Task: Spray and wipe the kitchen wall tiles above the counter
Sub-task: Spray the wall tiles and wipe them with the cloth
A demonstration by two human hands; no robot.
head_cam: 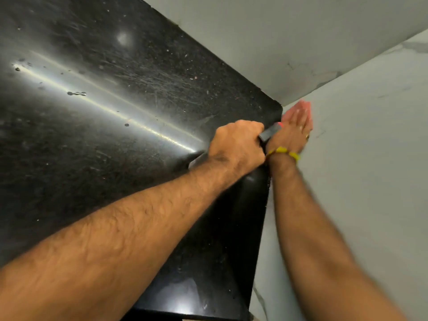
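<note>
Here, pink cloth flattened against grey wall tiles by right hand, fingers straight and together, palm pressing, nothing gripped. Cloth mostly hidden under the palm, only a blurred pink edge showing past the fingertips and a bit by the thumb side; sits low on the right wall, just beside the corner where both tiled walls meet the table. Ring on one finger, yellow band round the wrist. Left hand clenched round a dark grey handle-like part, probably the spray bottle, body hidden behind fist so cannot tell for sure; a small red bit near its tip. Held right at the table's right edge, touching or nearly touching the right wrist. Tiles pale grey, faint marble veining, a darker vein on the back wall. Table black, glossy, speckled, scratched, with a bright streak of glare, a few water drops and crumbs. Both bare forearms crossing lower frame, left one covering much of the table's near corner, right one blurred along the wall
</note>
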